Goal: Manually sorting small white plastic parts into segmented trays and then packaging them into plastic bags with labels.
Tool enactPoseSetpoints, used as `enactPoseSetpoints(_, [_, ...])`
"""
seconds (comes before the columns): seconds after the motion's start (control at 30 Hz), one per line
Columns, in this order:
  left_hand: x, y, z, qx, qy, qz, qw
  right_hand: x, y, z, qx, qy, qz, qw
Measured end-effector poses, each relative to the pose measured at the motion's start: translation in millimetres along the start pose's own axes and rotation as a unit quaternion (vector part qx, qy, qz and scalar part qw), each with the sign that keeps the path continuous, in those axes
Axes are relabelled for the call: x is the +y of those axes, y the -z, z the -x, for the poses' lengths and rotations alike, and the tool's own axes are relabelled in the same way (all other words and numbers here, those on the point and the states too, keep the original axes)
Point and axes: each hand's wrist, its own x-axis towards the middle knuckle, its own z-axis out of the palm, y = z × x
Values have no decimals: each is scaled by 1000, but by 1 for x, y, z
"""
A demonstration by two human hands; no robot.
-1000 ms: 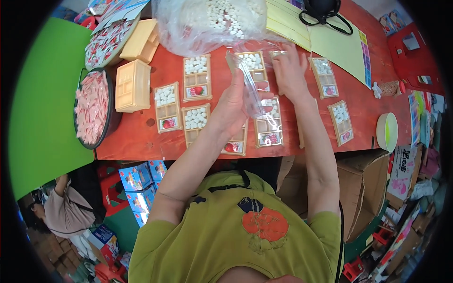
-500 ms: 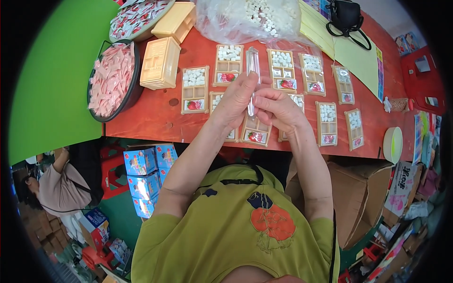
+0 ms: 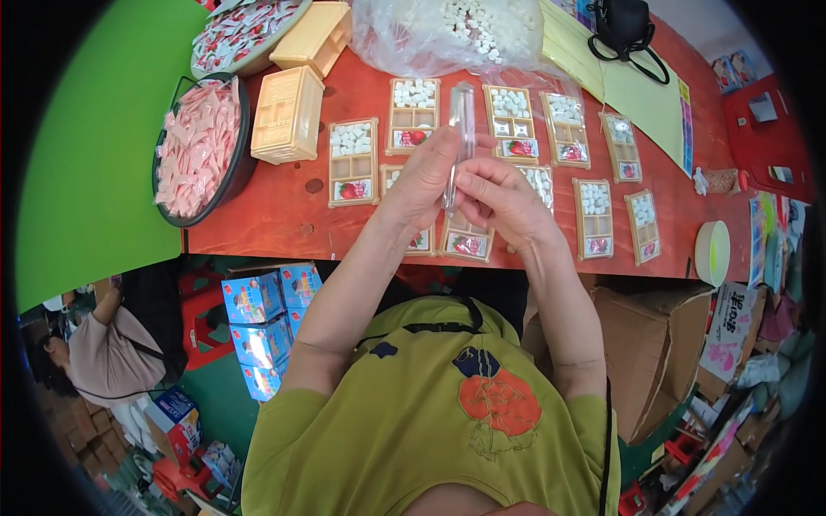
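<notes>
Both hands are raised over the middle of the red table, gripping a narrow, clear plastic stack (image 3: 463, 107) seen edge-on; it looks like thin transparent covers. My left hand (image 3: 423, 176) clasps its left side, thumb pressed along it. My right hand (image 3: 503, 196) pinches its lower right edge between thumb and fingers. Beneath and around the hands lie several beige compartment trays (image 3: 353, 168) with white marshmallow-like pieces and strawberry-printed packets. A tray at the right (image 3: 594, 219) looks glossy, as if covered in clear plastic. My hands partly hide the middle trays.
At the left stand a black tub (image 3: 243, 163) of pink sachets and stacked beige trays (image 3: 288, 116). Behind is a plastic bag (image 3: 396, 39) of white pieces, with a bowl of printed packets (image 3: 245, 64) beside it. A pale round bowl (image 3: 712, 254) sits at the right edge.
The clear stack has turned slightly, showing more of its face in my hands. Both hands keep hold of it; the view has shifted a little.
</notes>
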Motion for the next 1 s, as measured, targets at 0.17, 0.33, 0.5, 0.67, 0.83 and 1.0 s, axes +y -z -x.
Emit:
enactPoseSetpoints(0.17, [-2,-10,-11,42,-48,-47,997,3,-7,4,99,114,123,981])
enactPoseSetpoints(0.33, [6,-23,-24,115,-53,16,992,0,30,-4,247,220,182,926])
enactPoseSetpoints(0.5, [3,-29,-47,145,-49,-30,988,-18,60,-16,326,181,206,905])
enactPoseSetpoints(0.67, [0,-26,-62,152,-41,-35,987,-22,76,-11,178,183,-76,964])
enactPoseSetpoints(0.83, [-7,-34,-59,131,-64,-90,985,-21,63,-2,162,144,-118,969])
enactPoseSetpoints(1.0, [-12,-34,-46,84,-67,-65,992,-25,26,10,276,187,164,928])
